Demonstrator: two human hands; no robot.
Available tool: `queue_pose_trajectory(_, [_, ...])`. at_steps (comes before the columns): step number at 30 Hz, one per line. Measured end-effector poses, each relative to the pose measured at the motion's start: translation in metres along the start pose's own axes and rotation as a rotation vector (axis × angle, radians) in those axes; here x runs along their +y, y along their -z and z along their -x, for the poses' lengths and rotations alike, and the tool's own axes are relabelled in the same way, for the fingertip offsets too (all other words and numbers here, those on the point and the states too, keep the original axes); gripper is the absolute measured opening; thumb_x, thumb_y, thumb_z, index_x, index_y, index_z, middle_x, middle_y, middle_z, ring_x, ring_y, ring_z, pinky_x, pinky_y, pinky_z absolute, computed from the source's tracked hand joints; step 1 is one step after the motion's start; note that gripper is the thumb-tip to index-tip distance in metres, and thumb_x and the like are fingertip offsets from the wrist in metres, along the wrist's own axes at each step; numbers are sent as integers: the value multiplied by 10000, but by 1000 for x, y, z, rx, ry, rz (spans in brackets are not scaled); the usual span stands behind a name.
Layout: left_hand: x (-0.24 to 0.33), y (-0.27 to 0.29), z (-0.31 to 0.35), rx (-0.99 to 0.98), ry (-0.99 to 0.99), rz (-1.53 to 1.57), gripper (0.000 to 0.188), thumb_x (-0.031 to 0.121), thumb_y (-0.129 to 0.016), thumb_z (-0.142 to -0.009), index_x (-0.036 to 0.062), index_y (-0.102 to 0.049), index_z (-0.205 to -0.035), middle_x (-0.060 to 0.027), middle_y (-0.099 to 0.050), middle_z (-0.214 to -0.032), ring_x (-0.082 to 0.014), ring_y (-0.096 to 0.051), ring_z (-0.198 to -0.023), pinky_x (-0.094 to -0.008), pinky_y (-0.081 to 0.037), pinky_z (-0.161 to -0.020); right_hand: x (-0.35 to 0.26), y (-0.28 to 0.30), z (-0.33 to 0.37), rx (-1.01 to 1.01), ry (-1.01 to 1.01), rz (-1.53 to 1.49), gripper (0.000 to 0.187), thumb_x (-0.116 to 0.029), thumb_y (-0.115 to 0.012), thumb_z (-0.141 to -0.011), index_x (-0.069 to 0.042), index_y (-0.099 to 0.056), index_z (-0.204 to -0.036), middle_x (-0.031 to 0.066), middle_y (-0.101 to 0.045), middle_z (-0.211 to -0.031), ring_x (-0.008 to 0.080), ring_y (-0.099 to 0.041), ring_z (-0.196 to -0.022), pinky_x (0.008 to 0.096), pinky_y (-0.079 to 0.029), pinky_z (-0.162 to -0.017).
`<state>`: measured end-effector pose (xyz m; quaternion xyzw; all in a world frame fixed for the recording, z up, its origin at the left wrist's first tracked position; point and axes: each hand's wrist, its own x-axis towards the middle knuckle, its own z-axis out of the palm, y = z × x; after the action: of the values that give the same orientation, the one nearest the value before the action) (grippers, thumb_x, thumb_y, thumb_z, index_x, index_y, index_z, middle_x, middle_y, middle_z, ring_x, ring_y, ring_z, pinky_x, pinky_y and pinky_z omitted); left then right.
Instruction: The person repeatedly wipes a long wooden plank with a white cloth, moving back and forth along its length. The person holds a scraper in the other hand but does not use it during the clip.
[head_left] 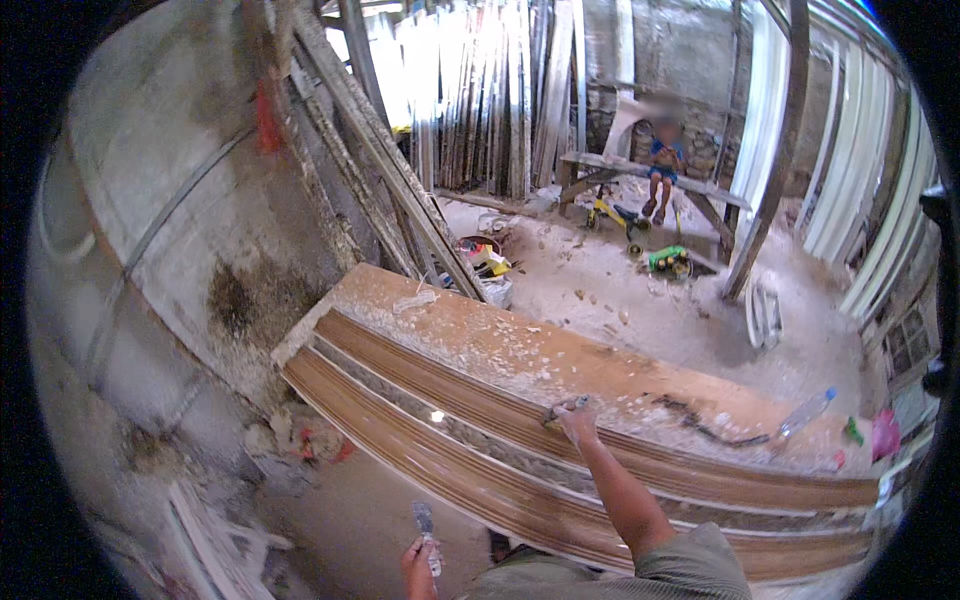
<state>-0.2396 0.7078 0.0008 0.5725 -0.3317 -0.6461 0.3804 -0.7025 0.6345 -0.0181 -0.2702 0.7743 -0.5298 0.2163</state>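
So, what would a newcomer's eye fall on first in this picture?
Probably the two long brown grooved strips, side by side in front of the flake-strewn orange-brown board. The right hand is over the far strip; the left hand, at lower centre, holds a flat grey-bladed scraper. Behind, a person in blue sits on a grey wooden bench.
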Motion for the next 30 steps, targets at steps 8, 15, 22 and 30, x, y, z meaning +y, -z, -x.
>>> queue_pose_trajectory(8, [109, 26, -130, -26, -59, -168, 124, 130, -594, -893, 26, -627, -951, -30, -606, -709, -108, -571, -528, -250, -488, -458, -41, -146, -31, 130, 198, 100, 245, -270, -645, -733, -39, -697, -799, 164, -672, -700, 323, -649, -633, 427, -504, -618])
queue_pose_trajectory(15, [148, 10, -160, -98, -1, -195, 130, 132, -600, -894, 16, -624, -949, -45, -627, -731, -117, -567, -512, -252, -487, -453, -54, -220, -53, 111, 174, 291, 164, -228, -667, -749, -92, -733, -813, 121, -678, -669, 244, -659, -599, 375, -501, -586])
queue_pose_trajectory(22, [139, 39, -236, -186, 52, -299, 147, 146, -623, -885, 49, -623, -995, -49, -644, -743, -134, -595, -510, -275, -508, -447, -73, -257, -53, 58, 67, 109, 165, -221, -668, -774, -123, -737, -888, 110, -682, -726, 225, -642, -631, 371, -502, -617])
queue_pose_trajectory(30, [221, 54, -340, -286, 101, -249, 262, 154, -628, -891, 34, -633, -1124, -30, -640, -808, -91, -580, -623, -235, -492, -515, -112, -370, -76, 280, -39, 392, 352, -331, -693, -786, -18, -664, -945, 137, -686, -803, 257, -661, -734, 391, -518, -669])
